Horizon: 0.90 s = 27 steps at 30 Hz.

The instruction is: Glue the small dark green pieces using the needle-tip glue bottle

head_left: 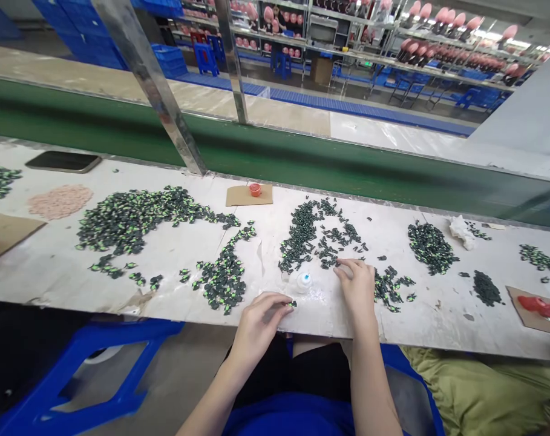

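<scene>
Left hand [260, 316] has a tiny black-and-green piece [293, 303] pinched, lower middle of the frame. Right hand [358, 286] is pretty narrow by the dark green pile [328, 259], can't tell from here if it's holding one.

Factory: parts-strewn worktable [175, 245], stocked racks [392, 63]

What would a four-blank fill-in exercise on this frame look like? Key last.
1. The left-hand grip pinches a small dark piece marked with bright ____.
2. The white bottle has a ____ tip.
3. The small red cup rests on a piece of ____.
4. The pale pink pile lies to the ____ of that cup.

Key: green; blue; cardboard; left
</scene>
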Tool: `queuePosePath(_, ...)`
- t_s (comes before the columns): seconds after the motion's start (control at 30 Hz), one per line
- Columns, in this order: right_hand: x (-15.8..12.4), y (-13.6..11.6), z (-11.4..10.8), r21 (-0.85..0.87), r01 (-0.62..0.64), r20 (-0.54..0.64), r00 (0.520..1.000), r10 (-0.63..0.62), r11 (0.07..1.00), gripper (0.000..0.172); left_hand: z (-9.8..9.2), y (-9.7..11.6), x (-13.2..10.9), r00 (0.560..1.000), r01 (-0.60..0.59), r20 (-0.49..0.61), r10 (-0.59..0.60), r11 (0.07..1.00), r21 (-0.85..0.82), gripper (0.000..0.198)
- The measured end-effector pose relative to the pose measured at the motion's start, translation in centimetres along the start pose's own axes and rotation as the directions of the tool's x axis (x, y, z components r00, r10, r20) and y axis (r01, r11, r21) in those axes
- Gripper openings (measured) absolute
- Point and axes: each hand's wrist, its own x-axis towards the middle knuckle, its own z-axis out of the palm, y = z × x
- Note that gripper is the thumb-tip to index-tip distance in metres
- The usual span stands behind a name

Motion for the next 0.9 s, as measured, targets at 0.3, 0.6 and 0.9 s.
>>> queuePosePath(0.3, 0.0, -1.3, 0.1, 0.088, -0.045, -0.043, 0.998, 0.049, 0.995, 0.029, 0.2, 1.0, -0.1, 0.998, 0.013, -0.056, -0.018, 0.996, -0.091, 0.008)
queuePosePath(0.6, -6.7, -6.3, -2.8, 0.445, -0.211, 0.291, 0.953, 0.082, 0.87, 0.028, 0.7, 2.0, 0.5, 0.981, -0.17, -0.104, 0.166, 0.985, -0.038, 0.014)
queuePosePath(0.9, -7.4, -7.6, -1.6, 0.527, -0.305, 0.352, 0.928, 0.123, 0.793, 0.014, 1.0, 2.1, 0.2, 0.976, -0.197, -0.099, 0.194, 0.98, -0.023, 0.016)
